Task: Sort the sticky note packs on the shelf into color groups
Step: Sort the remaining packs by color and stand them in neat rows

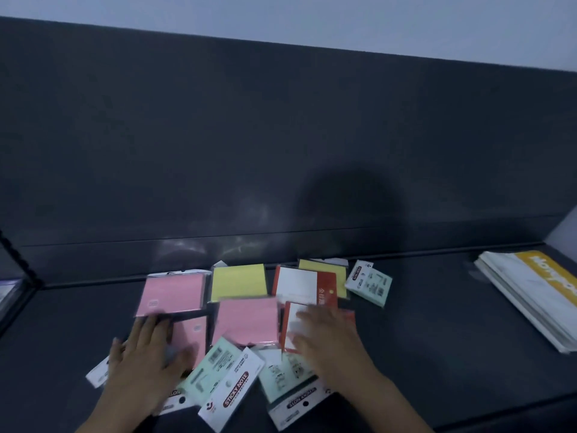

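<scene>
Several sticky note packs lie mixed on a dark shelf. At the back a pink pack, a yellow pack, a red-and-white pack over another yellow pack, and a mint pack. In front lie another pink pack, a red-and-white pack and mint packs. My left hand rests flat on a pink pack with fingers spread. My right hand lies on the front red-and-white pack, blurred.
A stack of white and yellow envelopes lies at the right end of the shelf. A dark back panel rises behind the packs. A shelf divider stands at the left. Bare shelf lies between the packs and the envelopes.
</scene>
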Demonstrator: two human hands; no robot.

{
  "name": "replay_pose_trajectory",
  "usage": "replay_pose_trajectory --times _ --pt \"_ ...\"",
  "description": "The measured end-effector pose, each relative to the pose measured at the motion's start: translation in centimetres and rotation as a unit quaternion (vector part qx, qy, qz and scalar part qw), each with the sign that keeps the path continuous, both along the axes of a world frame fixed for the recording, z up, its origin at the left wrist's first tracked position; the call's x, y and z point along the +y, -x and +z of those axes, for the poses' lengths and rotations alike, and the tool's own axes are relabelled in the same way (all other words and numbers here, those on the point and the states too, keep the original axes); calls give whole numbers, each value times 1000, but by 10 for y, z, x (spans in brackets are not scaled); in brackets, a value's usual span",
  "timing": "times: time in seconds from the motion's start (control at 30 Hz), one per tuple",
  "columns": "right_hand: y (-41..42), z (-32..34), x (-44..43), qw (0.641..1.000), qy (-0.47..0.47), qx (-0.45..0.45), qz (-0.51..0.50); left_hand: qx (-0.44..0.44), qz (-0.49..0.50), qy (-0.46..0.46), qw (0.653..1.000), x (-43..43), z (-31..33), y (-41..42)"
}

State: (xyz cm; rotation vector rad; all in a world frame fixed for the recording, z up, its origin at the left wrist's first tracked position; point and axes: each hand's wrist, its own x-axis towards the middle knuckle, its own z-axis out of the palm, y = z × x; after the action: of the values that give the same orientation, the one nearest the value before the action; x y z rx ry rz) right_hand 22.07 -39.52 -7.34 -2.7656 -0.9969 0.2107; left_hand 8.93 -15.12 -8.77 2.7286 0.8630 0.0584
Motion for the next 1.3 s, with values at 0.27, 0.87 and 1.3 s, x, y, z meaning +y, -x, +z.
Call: replay_pose_trajectory --times 0.27,0.87,1.3 --pt "-43 -26 -12 998 45 10 -33 15 -161 -58 985 -31 -13 -36" --pt "-32 -28 -16 997 71 -29 -3 -129 -225 10 966 -19 -8 8" --pt "-39 -5 -59 968 -220 35 -114 -84 -186 67 977 -20 12 17"
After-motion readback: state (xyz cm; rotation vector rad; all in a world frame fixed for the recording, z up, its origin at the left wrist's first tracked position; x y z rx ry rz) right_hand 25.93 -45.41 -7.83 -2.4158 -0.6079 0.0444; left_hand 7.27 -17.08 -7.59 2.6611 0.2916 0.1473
